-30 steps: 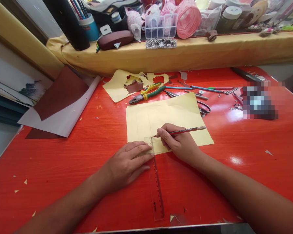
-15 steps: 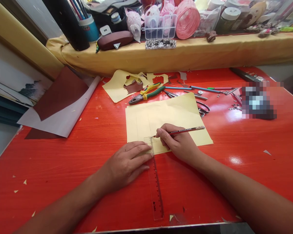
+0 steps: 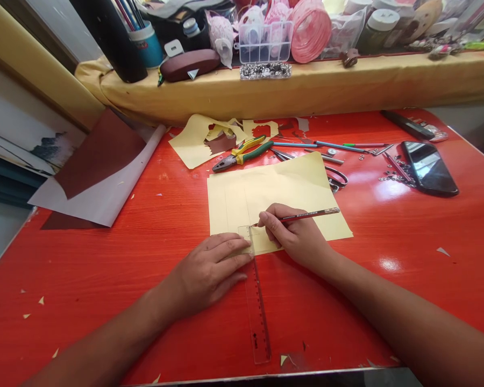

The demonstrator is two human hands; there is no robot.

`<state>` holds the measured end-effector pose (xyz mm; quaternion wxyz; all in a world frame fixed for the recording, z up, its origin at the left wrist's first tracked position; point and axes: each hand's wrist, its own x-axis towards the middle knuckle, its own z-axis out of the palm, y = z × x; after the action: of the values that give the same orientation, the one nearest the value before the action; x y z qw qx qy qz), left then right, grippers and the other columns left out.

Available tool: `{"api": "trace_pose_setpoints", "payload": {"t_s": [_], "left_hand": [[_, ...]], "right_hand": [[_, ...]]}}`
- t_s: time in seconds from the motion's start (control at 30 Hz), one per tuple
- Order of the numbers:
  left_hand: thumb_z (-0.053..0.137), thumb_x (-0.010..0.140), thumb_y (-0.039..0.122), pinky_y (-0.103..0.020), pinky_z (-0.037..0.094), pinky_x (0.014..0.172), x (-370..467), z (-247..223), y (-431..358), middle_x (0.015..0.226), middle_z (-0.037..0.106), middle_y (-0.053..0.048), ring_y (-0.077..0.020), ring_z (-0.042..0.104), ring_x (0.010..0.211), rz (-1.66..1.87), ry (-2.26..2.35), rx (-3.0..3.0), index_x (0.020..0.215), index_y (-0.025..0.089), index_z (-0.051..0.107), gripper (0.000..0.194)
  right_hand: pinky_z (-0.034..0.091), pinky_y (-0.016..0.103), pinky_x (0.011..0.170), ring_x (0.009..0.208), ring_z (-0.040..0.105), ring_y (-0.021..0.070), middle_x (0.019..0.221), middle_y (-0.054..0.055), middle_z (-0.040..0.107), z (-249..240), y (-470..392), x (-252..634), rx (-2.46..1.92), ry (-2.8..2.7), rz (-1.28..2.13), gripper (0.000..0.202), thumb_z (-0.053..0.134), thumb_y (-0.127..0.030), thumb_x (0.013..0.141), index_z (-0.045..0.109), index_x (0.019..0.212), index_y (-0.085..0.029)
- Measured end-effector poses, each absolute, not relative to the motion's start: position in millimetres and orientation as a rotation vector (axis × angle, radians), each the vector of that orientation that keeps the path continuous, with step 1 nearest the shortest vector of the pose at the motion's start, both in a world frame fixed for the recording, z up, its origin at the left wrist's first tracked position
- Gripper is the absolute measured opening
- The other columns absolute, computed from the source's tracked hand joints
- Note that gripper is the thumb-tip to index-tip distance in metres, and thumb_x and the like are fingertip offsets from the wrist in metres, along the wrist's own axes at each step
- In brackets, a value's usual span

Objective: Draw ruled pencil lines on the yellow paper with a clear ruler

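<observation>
Yellow paper (image 3: 274,188) with thin pencil lines lies on the red table. A clear ruler (image 3: 259,317) runs from the paper's lower part toward the table's front edge. My left hand (image 3: 215,269) lies over the ruler's upper part and the paper's lower edge, its fingers stretched out and pressing down. A pencil (image 3: 310,214) is pinched in my right hand (image 3: 292,231), which rests on the paper just right of the ruler. The pencil's tip is beside the ruler's top end, close to a drawn line.
Pliers (image 3: 242,155), cut paper scraps (image 3: 191,142), pens (image 3: 339,146) and small metal rings lie behind the paper. A phone (image 3: 429,167) is at the right, brown and white sheets (image 3: 100,156) at the left. A cloth-covered ledge (image 3: 306,86) holds boxes and jars.
Both hands, the ruler and the pencil look almost unmoved. The phone at the right, blurred into blocks before, now shows clearly.
</observation>
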<state>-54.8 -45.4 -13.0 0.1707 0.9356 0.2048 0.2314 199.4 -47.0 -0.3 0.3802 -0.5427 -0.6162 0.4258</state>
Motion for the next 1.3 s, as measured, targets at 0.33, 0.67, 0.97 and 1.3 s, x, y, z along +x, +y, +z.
{"api": "trace_pose_setpoints", "payload": {"t_s": [0.33, 0.67, 0.97, 1.3], "left_hand": [[0.062, 0.108, 0.02, -0.044, 0.059, 0.112, -54.6, -12.9, -45.4, 0.138, 0.073, -0.014, -0.027, 0.066, 0.132, 0.655, 0.577, 2.667, 0.133, 0.017, 0.07, 0.027], [0.063, 0.107, 0.02, -0.043, 0.057, 0.114, -55.8, -13.7, -44.8, 0.139, 0.072, -0.013, -0.0268, 0.064, 0.134, 0.637, 0.568, 2.668, 0.134, 0.016, 0.069, 0.027], [0.062, 0.108, 0.02, -0.043, 0.056, 0.115, -55.3, -12.8, -45.5, 0.139, 0.072, -0.013, -0.026, 0.064, 0.134, 0.632, 0.575, 2.664, 0.134, 0.016, 0.069, 0.027], [0.063, 0.108, 0.02, -0.043, 0.056, 0.115, -55.9, -13.6, -45.6, 0.14, 0.071, -0.012, -0.0265, 0.063, 0.134, 0.622, 0.579, 2.664, 0.134, 0.016, 0.069, 0.027]], "right_hand": [[0.038, 0.032, 0.057, 0.057, 0.05, 0.016, 0.06, -0.003, 0.056, 0.4, -47.0, 198.7, -1.386, -1.57, 1.099, 0.036, 0.056, -0.044, 0.108, 0.065, 0.082, -0.022], [0.039, 0.032, 0.058, 0.058, 0.051, 0.016, 0.061, -0.003, 0.056, -0.2, -48.0, 198.9, -1.38, -1.568, 1.097, 0.037, 0.056, -0.043, 0.109, 0.063, 0.079, -0.023], [0.04, 0.032, 0.059, 0.06, 0.051, 0.0157, 0.063, -0.002, 0.057, -0.2, -46.7, 199.4, -1.385, -1.585, 1.088, 0.041, 0.055, -0.043, 0.109, 0.057, 0.073, -0.023], [0.039, 0.032, 0.058, 0.059, 0.052, 0.0161, 0.061, -0.002, 0.057, -0.2, -47.0, 198.8, -1.397, -1.573, 1.098, 0.037, 0.056, -0.043, 0.108, 0.063, 0.079, -0.022]]}}
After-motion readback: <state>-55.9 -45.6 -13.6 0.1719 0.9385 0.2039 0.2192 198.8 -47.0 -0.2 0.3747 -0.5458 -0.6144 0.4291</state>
